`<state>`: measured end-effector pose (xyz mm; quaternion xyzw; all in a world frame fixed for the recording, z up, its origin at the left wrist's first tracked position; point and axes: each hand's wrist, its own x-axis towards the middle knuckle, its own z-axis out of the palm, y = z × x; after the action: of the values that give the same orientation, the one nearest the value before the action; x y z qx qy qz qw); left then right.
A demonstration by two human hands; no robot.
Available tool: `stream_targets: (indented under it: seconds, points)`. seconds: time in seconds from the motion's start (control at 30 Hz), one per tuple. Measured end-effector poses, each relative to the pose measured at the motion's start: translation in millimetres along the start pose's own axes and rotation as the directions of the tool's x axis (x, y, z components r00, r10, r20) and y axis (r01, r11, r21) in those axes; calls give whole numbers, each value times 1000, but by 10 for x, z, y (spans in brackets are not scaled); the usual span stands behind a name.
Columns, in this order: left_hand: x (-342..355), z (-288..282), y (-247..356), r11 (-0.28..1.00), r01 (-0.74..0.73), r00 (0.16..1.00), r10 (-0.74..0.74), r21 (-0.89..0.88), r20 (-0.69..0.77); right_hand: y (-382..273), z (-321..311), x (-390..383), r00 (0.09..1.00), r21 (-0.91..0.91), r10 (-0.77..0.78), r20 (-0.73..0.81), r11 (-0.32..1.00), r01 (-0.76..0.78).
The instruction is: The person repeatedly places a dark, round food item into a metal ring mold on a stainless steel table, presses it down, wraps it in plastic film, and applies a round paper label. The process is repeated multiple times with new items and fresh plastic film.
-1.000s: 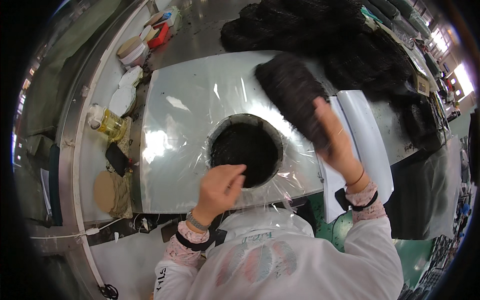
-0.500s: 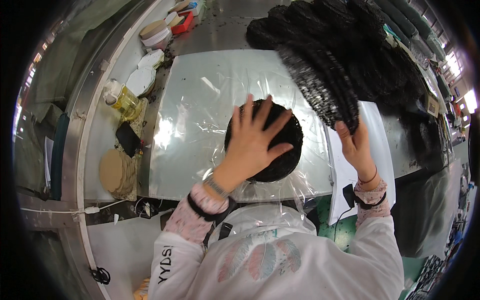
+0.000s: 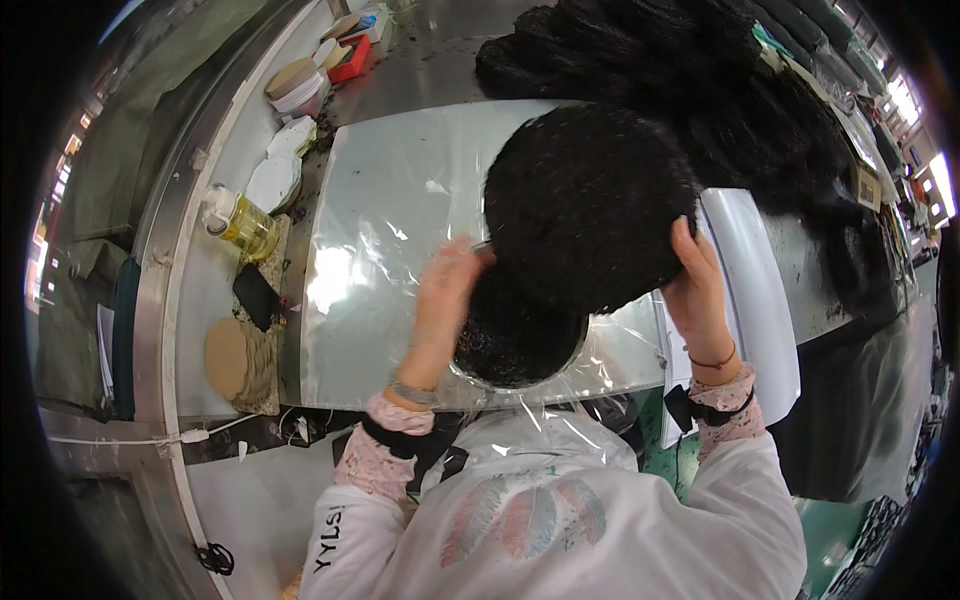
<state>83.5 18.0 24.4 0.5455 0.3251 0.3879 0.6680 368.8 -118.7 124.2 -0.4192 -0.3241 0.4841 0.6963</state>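
A thin, round black sheet that looks like dried seaweed [image 3: 590, 205] is held up above the worktop, its flat face toward me. My right hand [image 3: 697, 300] grips its right edge, thumb in front and the other fingers hidden behind. Below it, partly covered, a second round black piece [image 3: 515, 340] lies on clear plastic film [image 3: 390, 230]. My left hand [image 3: 443, 300] is beside the raised sheet's lower left edge, above the left side of the lower piece. Motion blurs its fingers, and whether they touch the sheet cannot be made out.
A large heap of similar black sheets [image 3: 640, 50] lies at the far right. Along the left wall are a yellow-liquid bottle [image 3: 245, 225], a black flat object [image 3: 257, 295], stacked tan discs [image 3: 235, 360], white pieces [image 3: 275, 182] and a red box [image 3: 350, 60]. White paper [image 3: 750, 290] lies right.
My right hand has brought the round sheet leftward over the lower piece and turned its flat face toward me. My left hand, before spread on the lower piece, has moved to its left side.
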Motion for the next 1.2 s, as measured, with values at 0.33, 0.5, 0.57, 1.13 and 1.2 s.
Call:
stream_targets:
  seconds: [0.33,0.5,0.57,1.13,1.2]
  points:
    - [-511,234,407,889,-110,912,268,445,-310,717,476,-21,978,-100,202,-47,973,-206]
    - [-639,23,357,757,-107,933,301,645,-198,839,365,-81,979,-385,196,-57,900,-203]
    - [-588,-5,500,504,-218,865,496,836,-73,912,298,-115,980,-501,193,-51,844,-192]
    - [-513,379,368,360,-403,909,263,842,323,1137,206,-50,997,-722,-11,70,689,59]
    - [-619,400,199,398,-476,876,296,784,381,1066,268,-114,997,-743,-3,76,667,59]
